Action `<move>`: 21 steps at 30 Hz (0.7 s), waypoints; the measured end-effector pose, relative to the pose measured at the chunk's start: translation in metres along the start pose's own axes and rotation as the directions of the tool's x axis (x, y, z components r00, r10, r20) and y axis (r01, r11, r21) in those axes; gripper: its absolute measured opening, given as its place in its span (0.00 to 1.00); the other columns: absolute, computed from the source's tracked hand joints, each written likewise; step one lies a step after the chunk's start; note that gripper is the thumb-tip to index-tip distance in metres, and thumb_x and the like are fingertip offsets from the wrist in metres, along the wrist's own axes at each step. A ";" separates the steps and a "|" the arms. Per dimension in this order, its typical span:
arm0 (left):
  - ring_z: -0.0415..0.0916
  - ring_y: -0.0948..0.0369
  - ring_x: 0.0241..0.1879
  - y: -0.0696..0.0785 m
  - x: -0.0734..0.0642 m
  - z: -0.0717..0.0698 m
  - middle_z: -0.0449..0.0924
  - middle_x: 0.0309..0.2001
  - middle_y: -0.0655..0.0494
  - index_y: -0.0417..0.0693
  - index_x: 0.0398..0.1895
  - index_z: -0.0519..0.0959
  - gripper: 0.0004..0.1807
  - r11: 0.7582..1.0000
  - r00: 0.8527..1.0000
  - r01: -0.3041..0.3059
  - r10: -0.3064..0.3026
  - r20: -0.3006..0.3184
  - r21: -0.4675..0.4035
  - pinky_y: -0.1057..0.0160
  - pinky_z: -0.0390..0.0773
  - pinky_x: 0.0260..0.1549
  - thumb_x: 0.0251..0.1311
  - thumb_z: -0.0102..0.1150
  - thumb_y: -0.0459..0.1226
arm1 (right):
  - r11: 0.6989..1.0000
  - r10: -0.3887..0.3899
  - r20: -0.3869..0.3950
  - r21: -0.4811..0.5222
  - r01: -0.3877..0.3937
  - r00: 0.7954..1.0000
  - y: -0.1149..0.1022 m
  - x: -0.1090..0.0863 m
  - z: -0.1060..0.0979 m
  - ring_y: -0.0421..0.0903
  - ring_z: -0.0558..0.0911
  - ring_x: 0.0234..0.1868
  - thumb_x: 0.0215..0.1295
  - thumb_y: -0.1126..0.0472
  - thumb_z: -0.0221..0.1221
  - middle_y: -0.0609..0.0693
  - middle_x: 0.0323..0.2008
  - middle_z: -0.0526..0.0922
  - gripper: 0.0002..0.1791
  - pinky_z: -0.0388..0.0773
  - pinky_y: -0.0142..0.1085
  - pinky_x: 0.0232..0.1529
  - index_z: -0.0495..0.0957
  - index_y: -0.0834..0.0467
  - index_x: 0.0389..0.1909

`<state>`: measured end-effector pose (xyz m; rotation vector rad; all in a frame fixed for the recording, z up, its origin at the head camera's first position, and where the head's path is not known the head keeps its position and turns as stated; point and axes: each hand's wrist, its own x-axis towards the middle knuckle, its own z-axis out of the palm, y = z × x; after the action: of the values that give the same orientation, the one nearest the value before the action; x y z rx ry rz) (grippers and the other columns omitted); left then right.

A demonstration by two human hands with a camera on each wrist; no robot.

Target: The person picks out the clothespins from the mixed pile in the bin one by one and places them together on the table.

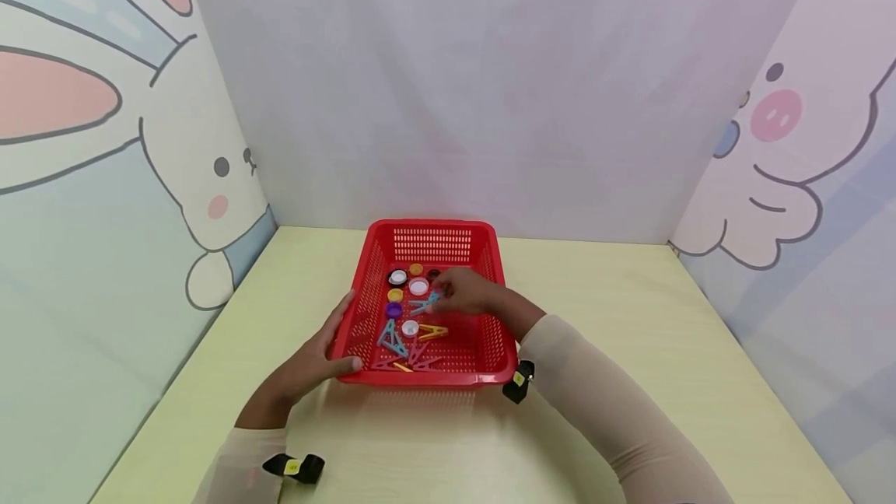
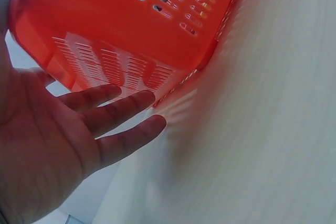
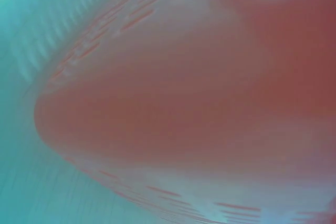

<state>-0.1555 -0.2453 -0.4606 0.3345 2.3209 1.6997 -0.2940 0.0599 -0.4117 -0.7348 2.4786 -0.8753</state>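
Rising beyond your work, the pale cloth backdrop (image 1: 455, 99) stands at twelve o'clock, and a pale yellow table (image 1: 630, 309) spreads in front of it. Your red basket (image 1: 434, 379) sits on that table; take it as a clock face, twelve at its far rim. Your hands are apart from each other: your left hand (image 1: 308, 360) lies unclenched at eight o'clock, thumb over the rim and fingers fairly straight along the outer wall, while your right hand (image 1: 463, 290) comes across the rim near three o'clock and pinches a blue clip (image 1: 421, 306) near the middle. Two other blue clips (image 1: 387, 331) lie toward eight, a yellow clip (image 1: 434, 331) toward six, and several pink clips (image 1: 416, 350) between six and seven. Among the round caps, a black-and-white cap (image 1: 397, 278) sits toward eleven, with a white cap (image 1: 418, 286) nearer your pinched clip; a purple cap (image 1: 394, 310) is at nine, a yellow cap (image 1: 395, 295) at ten, and a smaller white one (image 1: 410, 328) just beside the yellow clip. Your right wrist view is too blurred to show finger detail.
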 end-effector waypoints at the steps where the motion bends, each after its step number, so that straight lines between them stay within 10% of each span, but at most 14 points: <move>1: 0.67 0.37 0.73 0.000 0.000 0.000 0.60 0.79 0.33 0.70 0.91 0.33 0.66 1.000 1.000 -0.001 0.001 0.001 0.000 0.53 0.92 0.52 0.64 0.73 0.39 | 1.000 -0.005 0.001 -0.001 0.005 1.000 0.000 0.000 0.000 0.50 0.85 0.52 0.70 0.51 0.74 0.55 0.58 0.88 0.29 0.91 0.44 0.55 0.84 0.62 0.66; 21: 0.68 0.37 0.73 -0.002 0.001 -0.001 0.60 0.79 0.34 0.69 0.91 0.33 0.67 1.000 1.000 -0.006 0.006 -0.001 0.005 0.53 0.92 0.52 0.63 0.74 0.40 | 0.969 -0.018 0.077 0.247 -0.001 0.997 -0.001 -0.005 -0.009 0.59 0.78 0.71 0.59 0.61 0.79 0.59 0.70 0.77 0.32 0.88 0.52 0.63 0.78 0.51 0.64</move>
<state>-0.1568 -0.2459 -0.4623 0.3419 2.3279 1.6970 -0.2943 0.0665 -0.4039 -0.6791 2.2462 -1.1113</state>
